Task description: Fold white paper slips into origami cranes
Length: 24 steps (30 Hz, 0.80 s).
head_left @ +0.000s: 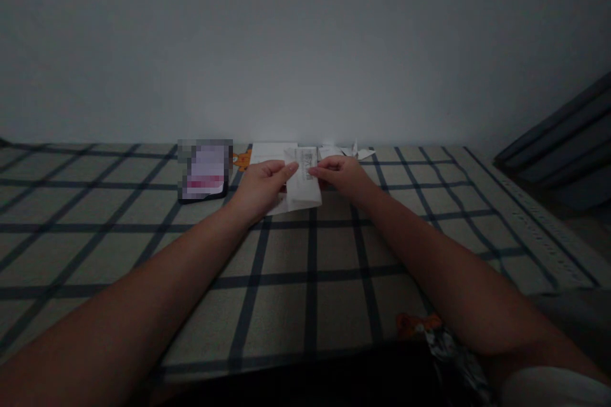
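A folded sheet of white paper (304,191) with dark print near its top is held up above the checked cloth. My left hand (262,187) pinches its left side, thumb on the front face. On the right edge, the thumb and fingers of my right hand (341,173) are closed on the same paper. Behind my hands lie a flat white sheet (274,151) and some torn or crumpled paper pieces (360,153) by the wall. The fingers behind the paper are partly hidden.
A dark-edged phone or tablet (206,172), its screen blurred, lies to the left beside an orange cartoon figure (242,159). The checked cloth (286,305) runs back to a plain wall (305,44). Dark folded fabric (568,140) hangs at the right. Near my body is a shiny crumpled item (453,356).
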Each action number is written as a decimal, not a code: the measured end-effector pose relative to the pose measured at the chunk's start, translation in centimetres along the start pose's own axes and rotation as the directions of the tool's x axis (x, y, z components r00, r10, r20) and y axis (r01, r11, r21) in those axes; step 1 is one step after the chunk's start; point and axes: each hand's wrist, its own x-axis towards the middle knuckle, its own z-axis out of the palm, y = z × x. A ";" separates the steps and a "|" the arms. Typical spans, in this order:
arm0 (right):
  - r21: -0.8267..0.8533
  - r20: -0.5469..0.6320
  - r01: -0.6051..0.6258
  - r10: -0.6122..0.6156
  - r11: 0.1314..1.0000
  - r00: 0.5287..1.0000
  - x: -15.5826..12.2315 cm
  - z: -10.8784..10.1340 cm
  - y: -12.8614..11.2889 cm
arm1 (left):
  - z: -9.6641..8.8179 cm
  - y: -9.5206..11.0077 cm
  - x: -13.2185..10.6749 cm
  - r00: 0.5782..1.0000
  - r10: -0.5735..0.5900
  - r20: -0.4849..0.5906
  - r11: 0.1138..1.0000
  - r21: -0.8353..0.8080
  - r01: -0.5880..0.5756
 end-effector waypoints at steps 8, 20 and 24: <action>-0.038 0.008 0.031 -0.031 0.999 1.000 -0.2 0.1 -0.4 | 0.0 0.1 0.2 1.000 -0.011 0.022 0.997 -0.071 0.013; 0.060 0.126 -0.024 0.016 0.998 0.992 -0.1 0.2 0.2 | -0.1 0.6 0.4 0.992 0.057 -0.111 0.990 -0.123 -0.071; 0.146 0.091 -0.004 -0.010 0.989 0.996 -0.1 0.3 0.1 | -0.1 0.3 0.4 0.997 0.035 -0.066 0.989 -0.143 -0.044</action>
